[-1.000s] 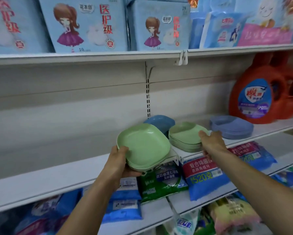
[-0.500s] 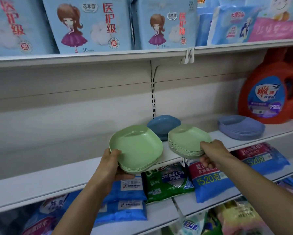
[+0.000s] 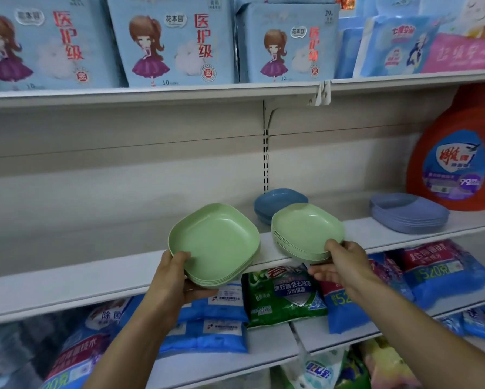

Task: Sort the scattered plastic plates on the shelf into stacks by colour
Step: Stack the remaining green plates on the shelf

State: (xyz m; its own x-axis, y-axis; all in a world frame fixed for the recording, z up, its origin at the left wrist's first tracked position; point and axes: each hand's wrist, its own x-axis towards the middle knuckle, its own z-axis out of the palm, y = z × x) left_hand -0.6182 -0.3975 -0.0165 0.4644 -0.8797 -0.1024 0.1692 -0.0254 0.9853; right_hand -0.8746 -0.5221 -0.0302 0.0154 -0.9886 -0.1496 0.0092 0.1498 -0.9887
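The left hand point(image 3: 176, 279) gripped one green stack point(image 3: 216, 242) just before the front edge of the shelf point(image 3: 95, 276); the right hand point(image 3: 345, 262) pinched a second stack point(image 3: 306, 228) at that edge. Tilted, either could slide apart and fall

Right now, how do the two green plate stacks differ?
The left green stack is held in front of the shelf; the right green stack overlaps its edge. The left hand cups the left green stack from beneath; the right hand pinches the right green stack's near rim. Both are pale green, rounded-square.
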